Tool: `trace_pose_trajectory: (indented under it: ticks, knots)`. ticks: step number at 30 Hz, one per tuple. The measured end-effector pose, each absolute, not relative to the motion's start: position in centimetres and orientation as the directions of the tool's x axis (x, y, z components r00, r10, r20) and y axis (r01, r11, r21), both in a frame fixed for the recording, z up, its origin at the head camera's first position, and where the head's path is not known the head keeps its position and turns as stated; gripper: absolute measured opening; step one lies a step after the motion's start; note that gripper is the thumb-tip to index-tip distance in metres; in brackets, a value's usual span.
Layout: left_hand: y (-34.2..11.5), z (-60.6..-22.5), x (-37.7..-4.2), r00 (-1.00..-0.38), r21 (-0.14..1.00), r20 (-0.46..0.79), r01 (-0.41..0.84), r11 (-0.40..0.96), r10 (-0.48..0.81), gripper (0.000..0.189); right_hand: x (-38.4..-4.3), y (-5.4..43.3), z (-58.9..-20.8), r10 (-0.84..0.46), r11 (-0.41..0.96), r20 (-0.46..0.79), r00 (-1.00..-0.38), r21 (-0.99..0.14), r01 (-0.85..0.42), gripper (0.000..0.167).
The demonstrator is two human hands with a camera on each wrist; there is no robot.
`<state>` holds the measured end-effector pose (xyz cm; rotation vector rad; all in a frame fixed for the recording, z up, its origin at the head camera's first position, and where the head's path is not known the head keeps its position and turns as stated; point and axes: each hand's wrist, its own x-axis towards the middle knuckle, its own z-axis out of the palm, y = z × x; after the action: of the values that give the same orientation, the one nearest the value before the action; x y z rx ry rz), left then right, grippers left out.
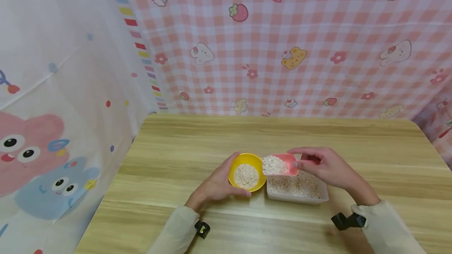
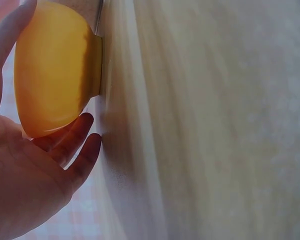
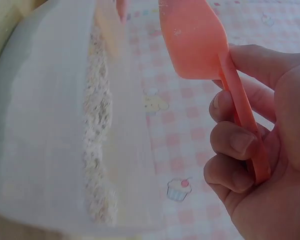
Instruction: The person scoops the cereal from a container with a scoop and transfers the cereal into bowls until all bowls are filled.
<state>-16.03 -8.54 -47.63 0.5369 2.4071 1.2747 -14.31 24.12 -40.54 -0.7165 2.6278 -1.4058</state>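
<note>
My left hand (image 1: pixel 217 183) holds a yellow bowl (image 1: pixel 248 157) on the table, thumb at the near side and fingers round the far side. Pale flakes that look like oats (image 1: pixel 246 175) cover the bowl's bottom. The left wrist view shows the bowl's outer wall (image 2: pixel 52 70) between thumb and fingers. In my right hand (image 1: pixel 328 166), curled fingers grip the handle of a pink scoop (image 1: pixel 291 163). The scoop carries a heap of flakes (image 1: pixel 273 165), its front edge at the bowl's right rim. Below the scoop stands a translucent white container (image 1: pixel 296 198) with more flakes in it.
The wood-grain table (image 1: pixel 169 148) reaches back to a pink checked cloth (image 1: pixel 219 77). A white cloth with cartoon figures (image 1: pixel 88 120) hangs at the left. The container stands close to the bowl's right side. Both wrists wear black straps.
</note>
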Motion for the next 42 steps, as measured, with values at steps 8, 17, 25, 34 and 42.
trace_pose_trajectory:
  ticks: [8, 17, 25, 34, 42]
  knots:
    - [-8.6, -47.5, -16.2, -0.86, 0.837, -0.165, 0.137, 0.53, 0.483, 0.121, -15.0, 22.4, -39.7, -0.47, 0.479, 0.148, -0.87, -0.785, -0.392, 0.03]
    - [-8.5, -47.5, -16.2, -0.858, 0.839, -0.155, 0.148, 0.524, 0.491, 0.121, -15.4, 21.0, -39.4, -0.477, 0.528, 0.093, -0.874, -0.765, -0.369, 0.029]
    - [-8.6, -47.3, -16.0, -0.858, 0.839, -0.157, 0.145, 0.524, 0.489, 0.12, -15.6, 20.0, -39.3, -0.511, 0.549, 0.111, -0.852, -0.72, -0.423, 0.031]
    - [-8.6, -47.4, -16.1, -0.859, 0.842, -0.163, 0.135, 0.522, 0.486, 0.12, -15.7, 19.2, -39.1, -0.545, 0.575, 0.131, -0.828, -0.661, -0.483, 0.031]
    - [-8.7, -47.5, -16.1, -0.859, 0.842, -0.167, 0.132, 0.524, 0.484, 0.121, -15.5, 18.5, -38.9, -0.566, 0.611, 0.16, -0.809, -0.578, -0.542, 0.031]
